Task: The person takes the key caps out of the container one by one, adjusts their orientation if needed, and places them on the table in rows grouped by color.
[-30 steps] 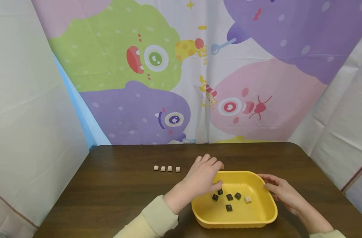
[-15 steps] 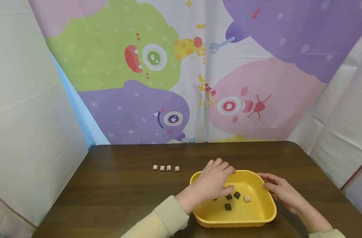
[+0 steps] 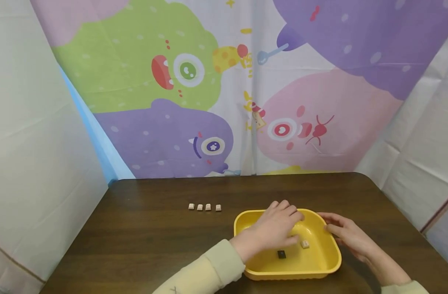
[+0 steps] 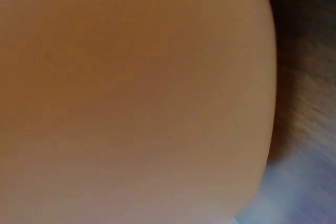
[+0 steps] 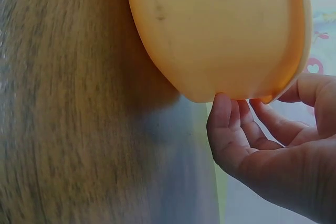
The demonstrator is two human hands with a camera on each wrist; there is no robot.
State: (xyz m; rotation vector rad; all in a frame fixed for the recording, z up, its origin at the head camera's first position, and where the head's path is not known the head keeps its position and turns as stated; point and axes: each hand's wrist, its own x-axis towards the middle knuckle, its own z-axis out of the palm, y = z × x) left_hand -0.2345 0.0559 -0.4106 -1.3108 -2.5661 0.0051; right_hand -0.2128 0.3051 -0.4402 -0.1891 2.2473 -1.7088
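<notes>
Yellow tub [image 3: 301,264], round-cornered; black keycap [image 3: 281,254], cream keycap [image 3: 305,244] inside

Glossy, smooth plastic on the yellow tub [image 3: 308,261], wood grain across the table [image 3: 146,241], and the backdrop [image 3: 139,139] shows creased cloth!

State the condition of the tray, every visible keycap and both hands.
Tray: upright, uncovered.
Left hand: over the tray, thumb apart from fingers.
Right hand: holding the tray's side.
Black keycap: lying in the tray.
White keycap: likewise.
Four white keycaps: in a row on the table.
</notes>
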